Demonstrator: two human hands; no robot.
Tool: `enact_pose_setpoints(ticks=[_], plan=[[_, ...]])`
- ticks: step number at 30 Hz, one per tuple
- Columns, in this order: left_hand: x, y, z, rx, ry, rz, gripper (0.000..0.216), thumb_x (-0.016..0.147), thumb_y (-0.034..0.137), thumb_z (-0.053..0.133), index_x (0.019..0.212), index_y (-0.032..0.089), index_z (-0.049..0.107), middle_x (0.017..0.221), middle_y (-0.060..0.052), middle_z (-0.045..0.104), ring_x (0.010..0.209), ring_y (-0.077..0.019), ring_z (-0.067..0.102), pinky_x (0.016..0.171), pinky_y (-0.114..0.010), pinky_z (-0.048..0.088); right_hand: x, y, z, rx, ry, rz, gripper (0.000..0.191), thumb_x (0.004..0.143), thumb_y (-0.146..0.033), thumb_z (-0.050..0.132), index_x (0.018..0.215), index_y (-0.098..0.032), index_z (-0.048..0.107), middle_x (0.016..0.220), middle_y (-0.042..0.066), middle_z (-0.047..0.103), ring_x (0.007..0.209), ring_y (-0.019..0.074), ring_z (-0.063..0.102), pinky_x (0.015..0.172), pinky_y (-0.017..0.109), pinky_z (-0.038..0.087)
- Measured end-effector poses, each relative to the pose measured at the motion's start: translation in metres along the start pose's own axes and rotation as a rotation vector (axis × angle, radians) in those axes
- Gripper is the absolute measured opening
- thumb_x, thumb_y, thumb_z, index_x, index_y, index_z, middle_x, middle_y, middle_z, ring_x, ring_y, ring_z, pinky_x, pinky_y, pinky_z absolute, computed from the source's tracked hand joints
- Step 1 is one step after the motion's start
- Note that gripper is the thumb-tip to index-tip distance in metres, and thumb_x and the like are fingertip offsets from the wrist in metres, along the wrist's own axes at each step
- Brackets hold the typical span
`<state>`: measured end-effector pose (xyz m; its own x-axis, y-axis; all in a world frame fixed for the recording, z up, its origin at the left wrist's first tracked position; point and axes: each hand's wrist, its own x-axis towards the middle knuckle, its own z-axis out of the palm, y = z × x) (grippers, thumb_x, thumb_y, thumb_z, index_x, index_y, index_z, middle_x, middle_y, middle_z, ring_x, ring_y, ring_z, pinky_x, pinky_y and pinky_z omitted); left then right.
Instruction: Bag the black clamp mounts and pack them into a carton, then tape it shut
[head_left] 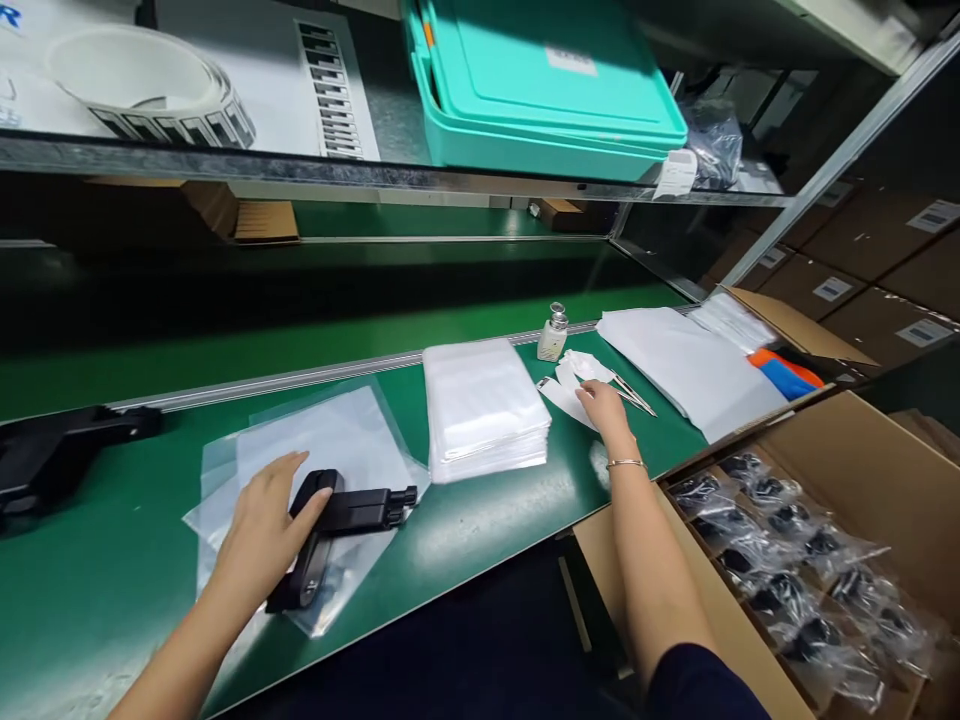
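Observation:
My left hand (266,520) is at a black plastic T-shaped part (319,530), its thumb laid over the part and its other fingers along the far side, partly hidden. Under the part lie clear plastic bags (360,430), spread loosely on the green bench. My right hand (606,408) reaches across the bench, its fingertips pinched at the edge of a white paper strip (570,400). Tweezers (636,395) lie just beyond that hand, beside crumpled white paper (589,365). A small glass bottle with a metal top (553,335) stands behind. Between my hands sits a stack of white bags (484,410).
An open carton (795,540) at the right holds several bagged black parts. Another black part (67,460) lies at the far left. White sheets (682,360) cover the right rear. On the shelf above are a label roll (150,85) and a teal bin (547,100).

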<state>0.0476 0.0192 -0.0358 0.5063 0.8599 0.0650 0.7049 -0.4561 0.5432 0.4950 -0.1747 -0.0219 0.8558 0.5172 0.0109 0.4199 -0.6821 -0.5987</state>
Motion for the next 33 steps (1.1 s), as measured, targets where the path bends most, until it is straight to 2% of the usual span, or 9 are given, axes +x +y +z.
enact_pose_setpoints(ticks=[2,5,10,13,18,20,25,31,33], plan=[[-0.005,0.024,0.002,-0.027,-0.011,0.099,0.056,0.086,0.054,0.042,0.131,0.021,0.050,0.139,-0.012,0.052,0.129,-0.0370,0.048,0.102,-0.051,0.046,0.013,-0.009,0.017,-0.026,-0.045,0.011,0.030,0.081,-0.027,0.060,0.107,-0.013,0.067,0.123,0.018,0.065,0.119,0.0291,0.056,0.101,0.037,0.038],[-0.008,0.067,0.010,-0.108,-0.171,0.192,0.047,0.088,0.050,0.043,0.123,0.023,0.057,0.132,-0.008,0.059,0.121,-0.0318,0.056,0.093,-0.041,0.052,0.025,-0.020,0.036,-0.040,-0.088,0.067,0.029,0.070,-0.025,0.070,0.095,-0.012,0.066,0.112,0.020,0.068,0.113,0.0331,0.058,0.098,0.041,0.037],[0.002,0.120,0.024,-0.241,-0.324,0.276,0.038,0.089,0.042,0.045,0.114,0.022,0.065,0.116,-0.009,0.067,0.102,-0.0253,0.064,0.078,-0.033,0.054,0.020,-0.015,0.028,0.126,-0.108,0.017,0.008,0.071,-0.024,0.062,0.070,-0.017,0.061,0.078,0.008,0.068,0.081,0.0221,0.061,0.080,0.033,0.042],[0.016,0.145,0.036,-0.358,-0.345,0.277,0.030,0.087,0.037,0.050,0.103,0.021,0.069,0.107,-0.009,0.070,0.091,-0.0225,0.065,0.079,-0.034,0.053,-0.009,-0.013,0.013,0.297,-0.054,-0.086,0.019,0.076,-0.035,0.055,0.077,-0.017,0.061,0.076,0.004,0.065,0.071,0.0179,0.055,0.069,0.030,0.042],[0.029,0.198,0.067,-0.865,-0.528,0.063,0.042,0.080,0.029,0.063,0.120,0.017,0.059,0.131,-0.015,0.060,0.072,-0.0149,0.068,0.050,-0.023,0.048,-0.083,-0.031,0.008,0.570,-0.006,-0.230,0.027,0.077,-0.046,0.059,0.079,-0.019,0.063,0.075,0.002,0.060,0.074,0.0176,0.054,0.072,0.030,0.043],[0.031,0.217,0.078,-1.065,-0.560,-0.015,0.036,0.079,0.027,0.067,0.113,0.015,0.060,0.126,-0.015,0.063,0.076,-0.0153,0.070,0.048,-0.019,0.048,-0.107,-0.036,0.011,0.676,-0.017,-0.259,0.024,0.078,-0.043,0.062,0.077,-0.019,0.064,0.073,0.000,0.058,0.073,0.0168,0.053,0.073,0.030,0.043],[0.030,0.237,0.092,-1.216,-0.631,-0.134,0.014,0.081,0.022,0.071,0.080,0.011,0.062,0.070,-0.005,0.070,0.066,-0.0121,0.069,0.055,-0.017,0.050,-0.127,-0.034,0.013,0.730,0.008,-0.279,0.019,0.078,-0.038,0.065,0.084,-0.021,0.068,0.080,0.001,0.059,0.073,0.0154,0.052,0.074,0.031,0.043],[0.029,0.238,0.094,-1.183,-0.776,-0.163,0.018,0.084,0.023,0.069,0.073,0.011,0.062,0.060,-0.006,0.070,0.057,-0.0102,0.067,0.060,-0.019,0.053,-0.118,-0.022,0.018,0.965,-0.230,-0.170,0.021,0.073,-0.041,0.068,0.074,-0.020,0.064,0.073,0.000,0.061,0.072,0.0162,0.054,0.073,0.031,0.044],[0.030,0.239,0.098,-1.163,-0.775,-0.124,0.019,0.084,0.024,0.068,0.072,0.011,0.063,0.063,-0.006,0.071,0.060,-0.0109,0.068,0.063,-0.020,0.054,-0.119,-0.020,0.020,0.954,-0.174,-0.158,0.020,0.073,-0.040,0.068,0.077,-0.020,0.063,0.072,-0.001,0.059,0.070,0.0157,0.053,0.071,0.031,0.045]])
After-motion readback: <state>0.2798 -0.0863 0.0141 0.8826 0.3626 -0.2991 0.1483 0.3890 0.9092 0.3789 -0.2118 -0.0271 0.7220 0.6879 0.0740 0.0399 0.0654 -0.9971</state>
